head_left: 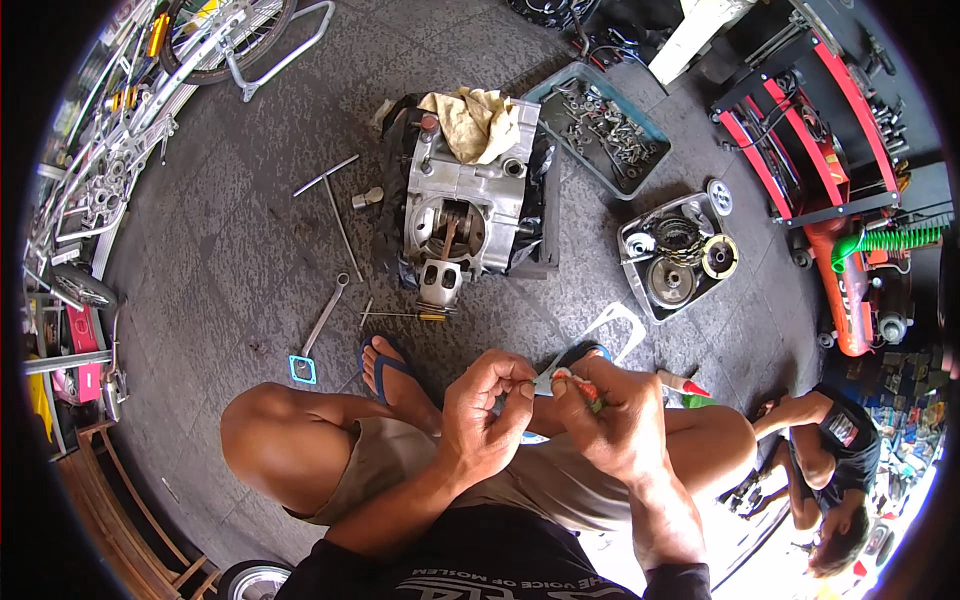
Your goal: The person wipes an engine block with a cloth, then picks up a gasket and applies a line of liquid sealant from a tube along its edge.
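My left hand (482, 420) pinches a small, thin grey piece (540, 384) between thumb and fingers. Close beside it, my right hand (618, 425) grips a small red, white and green object (588, 390), possibly a tube, partly hidden by the fingers. Both hands are over my lap. Beyond them on the floor sits a metal engine case (465, 190) with a tan cloth (470, 120) on top and an exposed piston (440, 280) at its near side. A yellow-handled screwdriver (432, 317) lies below the piston, and a white gasket (628, 340) lies near my right foot.
A bin of fasteners (645, 160), a tray of round parts (650, 300), a T-handle tool (345, 235), a wrench (322, 318) and a blue gasket (292, 368) lie around. Bike frames (110, 190) stand left, a red tool cart (830, 160) right. Another person (835, 450) crouches at right.
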The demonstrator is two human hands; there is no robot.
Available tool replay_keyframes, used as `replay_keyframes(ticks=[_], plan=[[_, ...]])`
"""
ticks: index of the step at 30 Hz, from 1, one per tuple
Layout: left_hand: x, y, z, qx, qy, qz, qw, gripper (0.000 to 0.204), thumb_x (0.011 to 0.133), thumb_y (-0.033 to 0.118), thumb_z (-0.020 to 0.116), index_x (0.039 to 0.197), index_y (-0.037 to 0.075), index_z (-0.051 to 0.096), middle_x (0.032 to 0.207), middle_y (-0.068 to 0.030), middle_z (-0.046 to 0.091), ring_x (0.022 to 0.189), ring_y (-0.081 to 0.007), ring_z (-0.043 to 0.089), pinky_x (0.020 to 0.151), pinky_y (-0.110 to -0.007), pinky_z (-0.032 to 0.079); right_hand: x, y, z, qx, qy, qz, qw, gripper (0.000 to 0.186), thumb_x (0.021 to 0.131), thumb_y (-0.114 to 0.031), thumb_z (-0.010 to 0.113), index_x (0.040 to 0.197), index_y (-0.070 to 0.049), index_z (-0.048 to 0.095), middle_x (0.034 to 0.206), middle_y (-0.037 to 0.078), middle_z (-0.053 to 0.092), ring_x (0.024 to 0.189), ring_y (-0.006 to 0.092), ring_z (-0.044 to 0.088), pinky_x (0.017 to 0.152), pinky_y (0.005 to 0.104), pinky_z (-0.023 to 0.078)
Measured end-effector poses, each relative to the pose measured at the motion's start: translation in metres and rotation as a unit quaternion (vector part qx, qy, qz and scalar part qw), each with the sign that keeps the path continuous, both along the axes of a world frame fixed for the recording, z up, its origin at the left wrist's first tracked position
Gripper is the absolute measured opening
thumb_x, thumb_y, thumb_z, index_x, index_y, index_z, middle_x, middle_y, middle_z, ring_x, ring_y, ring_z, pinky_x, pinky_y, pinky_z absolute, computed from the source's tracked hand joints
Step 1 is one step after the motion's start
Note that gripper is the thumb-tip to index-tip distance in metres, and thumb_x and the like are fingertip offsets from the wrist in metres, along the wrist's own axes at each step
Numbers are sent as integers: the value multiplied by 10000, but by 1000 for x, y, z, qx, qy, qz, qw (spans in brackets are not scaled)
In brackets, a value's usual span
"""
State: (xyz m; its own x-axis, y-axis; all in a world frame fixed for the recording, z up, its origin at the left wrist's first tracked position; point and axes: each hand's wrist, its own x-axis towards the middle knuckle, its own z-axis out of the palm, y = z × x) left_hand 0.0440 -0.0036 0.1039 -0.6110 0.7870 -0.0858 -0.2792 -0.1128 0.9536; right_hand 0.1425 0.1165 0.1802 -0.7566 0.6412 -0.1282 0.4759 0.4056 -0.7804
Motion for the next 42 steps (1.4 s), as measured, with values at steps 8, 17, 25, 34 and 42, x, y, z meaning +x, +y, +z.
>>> replay_keyframes(ticks=[8,17,25,34,42], plan=[[-7,-7,-4,5,58,-53,997,172,892,-103,510,1029,-1,527,989,-68,573,812,-55,528,695,-195,444,-8,22,14,-106,24,-105,988,213,890,-114,624,722,12,593,534,94,624,503,205,681,406,266,455],[-11,-3,-1,-6,76,-14,997,116,838,-96,546,935,-32,548,871,-82,584,745,-87,553,684,-229,476,-2,12,-3,-58,35,-54,996,203,864,-129,666,699,-20,618,529,101,602,472,200,649,426,311,448],[-13,-4,-2,-2,90,-23,996,114,855,-76,565,958,-28,557,888,-88,578,762,-108,556,695,-238,482,-6,18,3,-147,55,-126,979,212,880,-103,622,703,11,594,550,98,621,504,210,680,406,276,456],[-12,-2,-6,5,67,-25,997,106,873,-72,555,970,-28,552,911,-105,574,778,-114,557,707,-236,484,-4,24,11,-112,16,-125,986,234,879,-131,634,684,-12,583,516,92,592,468,195,658,409,286,445],[-13,1,-3,4,87,-38,996,113,865,-84,551,964,-30,546,899,-99,570,754,-111,549,696,-229,477,5,17,-6,-53,53,-2,997,193,823,-122,672,674,-39,583,483,107,544,417,229,594,420,347,433]])
